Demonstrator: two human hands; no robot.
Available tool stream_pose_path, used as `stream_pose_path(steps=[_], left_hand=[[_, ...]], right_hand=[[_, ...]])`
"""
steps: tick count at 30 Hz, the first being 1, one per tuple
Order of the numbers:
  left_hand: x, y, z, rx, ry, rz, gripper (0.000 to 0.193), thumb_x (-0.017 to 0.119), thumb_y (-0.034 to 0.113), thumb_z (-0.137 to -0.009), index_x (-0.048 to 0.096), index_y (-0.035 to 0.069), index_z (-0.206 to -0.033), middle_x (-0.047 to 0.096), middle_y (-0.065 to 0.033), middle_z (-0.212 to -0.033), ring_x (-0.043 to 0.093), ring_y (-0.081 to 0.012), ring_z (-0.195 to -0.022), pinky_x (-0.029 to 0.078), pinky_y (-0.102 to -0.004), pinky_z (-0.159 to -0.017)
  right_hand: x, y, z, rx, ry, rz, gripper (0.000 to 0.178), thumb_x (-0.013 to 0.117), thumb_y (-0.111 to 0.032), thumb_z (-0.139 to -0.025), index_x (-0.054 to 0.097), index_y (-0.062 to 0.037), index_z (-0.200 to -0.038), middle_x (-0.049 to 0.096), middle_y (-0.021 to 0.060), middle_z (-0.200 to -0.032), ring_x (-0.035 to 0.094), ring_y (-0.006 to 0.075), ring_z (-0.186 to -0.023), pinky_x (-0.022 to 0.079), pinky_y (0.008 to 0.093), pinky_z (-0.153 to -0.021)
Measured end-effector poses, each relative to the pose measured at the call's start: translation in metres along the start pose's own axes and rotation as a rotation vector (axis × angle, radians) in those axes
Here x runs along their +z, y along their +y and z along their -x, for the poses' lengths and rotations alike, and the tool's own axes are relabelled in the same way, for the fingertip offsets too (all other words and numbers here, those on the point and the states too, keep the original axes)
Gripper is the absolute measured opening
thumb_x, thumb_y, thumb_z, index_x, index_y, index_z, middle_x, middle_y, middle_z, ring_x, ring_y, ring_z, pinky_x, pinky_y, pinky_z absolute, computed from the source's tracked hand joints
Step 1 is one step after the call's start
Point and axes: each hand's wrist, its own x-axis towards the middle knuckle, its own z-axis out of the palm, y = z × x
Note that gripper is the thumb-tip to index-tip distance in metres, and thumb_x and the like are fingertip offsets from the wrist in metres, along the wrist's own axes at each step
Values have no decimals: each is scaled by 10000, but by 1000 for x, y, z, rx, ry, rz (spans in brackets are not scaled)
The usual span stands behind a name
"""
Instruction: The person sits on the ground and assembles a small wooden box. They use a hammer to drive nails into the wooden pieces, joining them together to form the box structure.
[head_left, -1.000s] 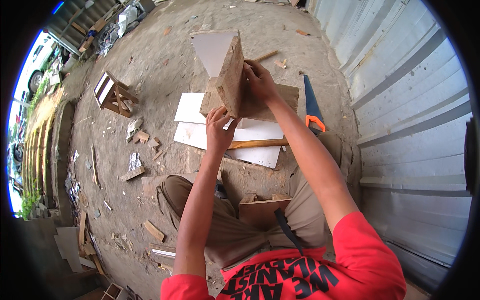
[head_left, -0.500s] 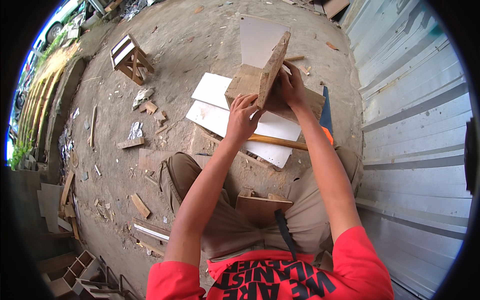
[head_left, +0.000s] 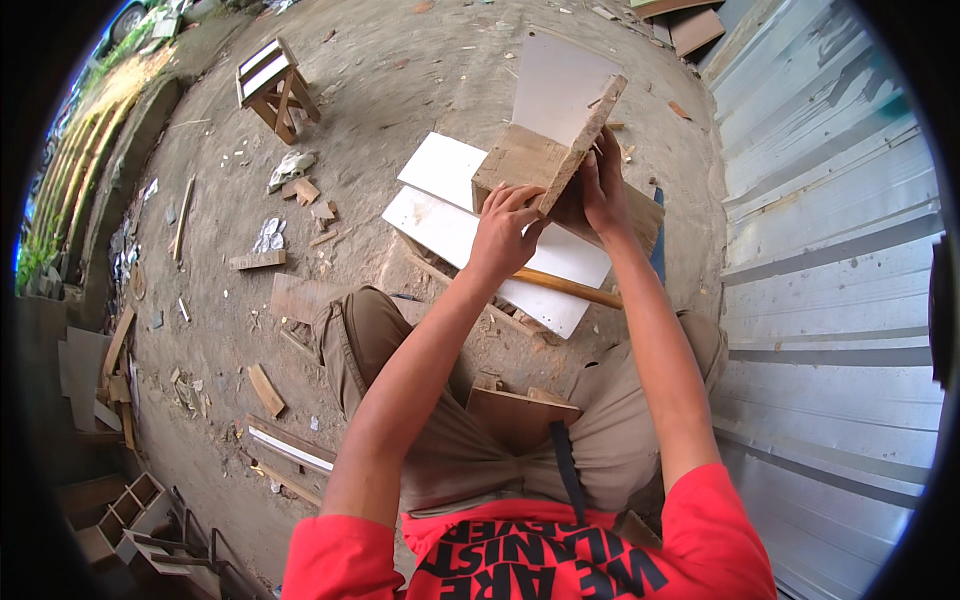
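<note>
I hold a brown wooden board [head_left: 522, 160] up in front of me, standing on edge. My left hand [head_left: 503, 225] grips its near lower edge. My right hand [head_left: 600, 190] holds it from the right side, behind the thin raised edge [head_left: 585, 140]. White flat panels [head_left: 450, 205] lie on the dirt ground under the board. A wooden stick like a tool handle [head_left: 560, 287] lies across the panels just below my hands. A brown board piece [head_left: 520, 415] rests on my lap between my knees.
A small wooden stool [head_left: 272, 88] stands at the upper left. Wood offcuts [head_left: 262, 260] and scraps litter the dirt ground. A corrugated metal wall [head_left: 820, 250] runs along the right. Wooden frames [head_left: 120, 505] lie at the lower left.
The view has swung, so the board and my hands sit further right and higher in the picture. Both hands keep their hold on the board, which stays on edge.
</note>
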Motion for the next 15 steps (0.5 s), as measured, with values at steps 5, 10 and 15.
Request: stream_pose_path(steps=[5,10,15], left_hand=[[1,-2,1,4,-3,0,110,742,106,-806,746,67,-908,658,-63,-1209,575,-273,-1180,355,-475,-1118],[-6,1,-2,0,-37,20,124,737,131,-825,753,76,-935,646,-53,-1220,561,-252,-1195,345,-455,-1124],[-5,-1,-1,20,-3,53,119,764,161,-818,760,62,-882,653,-76,-1214,561,-284,-1194,378,-446,-1088]], right_hand=[[-4,16,-1,87,12,-99,571,425,-356,-1066,349,50,-1461,485,223,-1420,452,297,-1346,368,407,-1110],[-7,11,-5,242,92,-131,647,241,-470,-1082,470,50,-1391,553,195,-1363,513,289,-1292,398,402,-1096],[-6,7,-4,248,102,-72,608,284,-445,-1083,478,47,-1384,588,181,-1309,537,252,-1240,413,373,-1060]])
